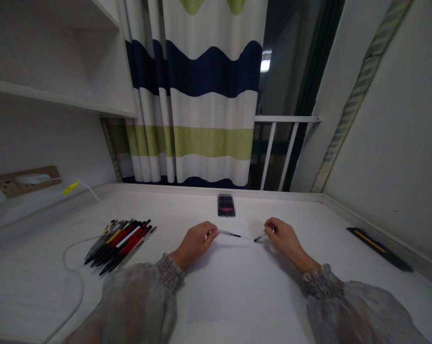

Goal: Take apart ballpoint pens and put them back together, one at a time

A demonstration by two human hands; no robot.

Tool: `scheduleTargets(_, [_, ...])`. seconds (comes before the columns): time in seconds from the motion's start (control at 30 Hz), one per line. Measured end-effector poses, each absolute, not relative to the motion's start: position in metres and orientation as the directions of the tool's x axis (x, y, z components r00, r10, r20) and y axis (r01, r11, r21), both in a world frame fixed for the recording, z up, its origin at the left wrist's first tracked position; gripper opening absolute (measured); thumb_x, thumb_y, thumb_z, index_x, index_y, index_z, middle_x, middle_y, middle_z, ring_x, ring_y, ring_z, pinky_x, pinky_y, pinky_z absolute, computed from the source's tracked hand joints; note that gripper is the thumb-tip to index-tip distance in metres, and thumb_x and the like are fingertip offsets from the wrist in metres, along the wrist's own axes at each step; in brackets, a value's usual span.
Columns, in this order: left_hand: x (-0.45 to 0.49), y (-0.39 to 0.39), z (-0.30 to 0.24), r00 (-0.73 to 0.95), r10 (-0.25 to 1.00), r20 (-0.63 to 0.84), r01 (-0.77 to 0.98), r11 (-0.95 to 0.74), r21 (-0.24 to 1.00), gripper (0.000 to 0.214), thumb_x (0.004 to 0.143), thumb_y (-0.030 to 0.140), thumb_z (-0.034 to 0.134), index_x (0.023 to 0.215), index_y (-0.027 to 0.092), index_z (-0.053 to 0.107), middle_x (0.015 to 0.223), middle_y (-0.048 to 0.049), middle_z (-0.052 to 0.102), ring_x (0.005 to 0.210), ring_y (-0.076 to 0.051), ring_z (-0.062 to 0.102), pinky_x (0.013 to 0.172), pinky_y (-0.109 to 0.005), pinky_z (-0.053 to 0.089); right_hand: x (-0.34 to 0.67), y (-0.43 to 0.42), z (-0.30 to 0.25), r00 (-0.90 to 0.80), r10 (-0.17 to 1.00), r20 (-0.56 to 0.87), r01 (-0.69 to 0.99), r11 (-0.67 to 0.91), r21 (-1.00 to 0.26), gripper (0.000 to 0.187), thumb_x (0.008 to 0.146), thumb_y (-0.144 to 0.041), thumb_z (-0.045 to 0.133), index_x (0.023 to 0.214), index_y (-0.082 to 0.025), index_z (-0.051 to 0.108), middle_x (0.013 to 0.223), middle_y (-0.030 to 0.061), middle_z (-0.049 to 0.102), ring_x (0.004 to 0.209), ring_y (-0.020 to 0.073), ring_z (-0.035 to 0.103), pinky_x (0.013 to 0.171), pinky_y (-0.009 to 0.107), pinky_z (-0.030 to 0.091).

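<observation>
My left hand [198, 242] is closed, its thumb and fingertips pinching a slim pen [230, 233]. That pen has a pale barrel and a dark end that points right. Across a small gap, my right hand [282, 237] pinches a short pen piece [260, 237] with a black end pointing down and left. Whether this piece is a cap or part of a barrel, I cannot tell. Both hands are low over a white sheet of paper [242, 291] on the white desk [154, 301].
Left of my hands lies a pile of pens [121, 243], black, red and clear. A white cable [80, 286] curves past it. A dark phone-like object [226, 205] lies at the back, and a long black item with a yellow strip [378, 248] on the right.
</observation>
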State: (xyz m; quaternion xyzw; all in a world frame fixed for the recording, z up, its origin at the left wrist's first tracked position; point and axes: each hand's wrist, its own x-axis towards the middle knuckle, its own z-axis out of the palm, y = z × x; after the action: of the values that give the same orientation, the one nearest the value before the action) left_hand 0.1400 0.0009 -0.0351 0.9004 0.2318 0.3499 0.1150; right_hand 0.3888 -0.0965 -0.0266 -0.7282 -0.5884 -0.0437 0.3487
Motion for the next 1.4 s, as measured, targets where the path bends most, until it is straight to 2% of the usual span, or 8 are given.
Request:
scheduleTargets(0.17, [0.137, 0.000, -0.033, 0.637, 0.418, 0.647, 0.266, -0.908, 0.325, 0.019, 0.082, 0.027, 0.045, 0.086, 0.016, 0.059, 0.078, -0.0048, 0.061, 0.068, -0.013, 0.055, 0.068, -0.025, 0.045, 0.391, -0.099, -0.021, 0.309, 0.812, 0.494, 0.916, -0.114, -0.385, 0.016, 0.068, -0.026, 0.039, 0.071, -0.019, 0.052, 0.068, 0.0027, 0.057, 0.063, 0.0155, 0.051, 0.060, 0.026, 0.036])
scheduleTargets(0.43, [0.134, 0.000, -0.030, 0.593, 0.388, 0.706, 0.230, -0.922, 0.313, 0.016, 0.080, 0.026, 0.046, 0.083, 0.016, 0.058, 0.075, -0.0050, 0.060, 0.066, -0.013, 0.053, 0.067, -0.026, 0.045, 0.394, -0.107, -0.008, 0.341, 0.762, 0.551, 0.935, -0.213, -0.284, 0.013, 0.071, -0.024, 0.040, 0.070, -0.019, 0.052, 0.071, 0.0031, 0.058, 0.065, 0.0156, 0.051, 0.059, 0.025, 0.034])
scheduleTargets(0.57, [0.132, 0.000, -0.029, 0.581, 0.391, 0.713, 0.264, -0.920, 0.290, 0.013, 0.077, 0.024, 0.046, 0.075, 0.016, 0.056, 0.068, -0.0031, 0.056, 0.063, -0.013, 0.051, 0.063, -0.025, 0.043, 0.399, -0.108, -0.006, 0.412, 0.765, 0.495, 0.911, -0.345, -0.224, 0.013, 0.074, -0.023, 0.041, 0.073, -0.018, 0.053, 0.076, 0.0048, 0.060, 0.069, 0.0166, 0.053, 0.059, 0.026, 0.033])
scheduleTargets(0.8, [0.132, 0.002, -0.028, 0.564, 0.422, 0.710, 0.336, -0.903, 0.269, 0.010, 0.075, 0.021, 0.045, 0.070, 0.016, 0.053, 0.064, -0.0014, 0.053, 0.058, -0.012, 0.049, 0.059, -0.024, 0.041, 0.410, -0.103, -0.011, 0.483, 0.817, 0.315, 0.875, -0.432, -0.219, 0.015, 0.075, -0.017, 0.043, 0.077, -0.015, 0.058, 0.079, 0.0085, 0.064, 0.073, 0.0192, 0.057, 0.058, 0.026, 0.033])
scheduleTargets(0.93, [0.133, 0.000, -0.029, 0.650, 0.393, 0.651, 0.317, -0.918, 0.238, 0.008, 0.073, 0.020, 0.047, 0.072, 0.016, 0.054, 0.067, -0.0014, 0.055, 0.059, -0.011, 0.049, 0.059, -0.023, 0.040, 0.413, -0.101, -0.014, 0.439, 0.857, 0.270, 0.897, -0.401, -0.187, 0.013, 0.074, -0.014, 0.047, 0.072, -0.015, 0.059, 0.073, 0.0081, 0.064, 0.070, 0.0182, 0.057, 0.059, 0.025, 0.033])
scheduleTargets(1.17, [0.135, -0.015, -0.022, 0.912, 0.152, 0.381, 0.171, -0.985, -0.017, 0.007, 0.063, 0.013, 0.051, 0.067, 0.017, 0.052, 0.071, -0.0027, 0.055, 0.065, -0.015, 0.049, 0.062, -0.026, 0.037, 0.415, -0.097, -0.027, 0.386, 0.887, 0.252, 0.920, -0.349, -0.180, 0.023, 0.081, -0.026, 0.041, 0.082, -0.014, 0.061, 0.082, 0.0105, 0.065, 0.074, 0.0198, 0.058, 0.061, 0.026, 0.035])
scheduleTargets(1.3, [0.135, -0.020, -0.019, 0.944, 0.110, 0.310, 0.105, -0.994, 0.034, 0.010, 0.064, 0.014, 0.053, 0.074, 0.018, 0.053, 0.077, -0.0025, 0.056, 0.068, -0.015, 0.050, 0.065, -0.026, 0.037, 0.414, -0.092, -0.034, 0.359, 0.913, 0.194, 0.923, -0.317, -0.220, 0.026, 0.080, -0.032, 0.043, 0.084, -0.013, 0.061, 0.082, 0.0108, 0.065, 0.075, 0.0192, 0.059, 0.064, 0.026, 0.036])
scheduleTargets(1.4, [0.134, -0.021, -0.018, 0.947, 0.118, 0.300, 0.090, -0.990, 0.106, 0.016, 0.064, 0.018, 0.057, 0.080, 0.019, 0.056, 0.081, -0.0023, 0.057, 0.071, -0.015, 0.051, 0.067, -0.026, 0.038, 0.413, -0.092, -0.036, 0.381, 0.910, 0.164, 0.915, -0.346, -0.207, 0.022, 0.076, -0.024, 0.046, 0.088, -0.011, 0.059, 0.085, 0.0116, 0.065, 0.077, 0.0193, 0.059, 0.064, 0.026, 0.036])
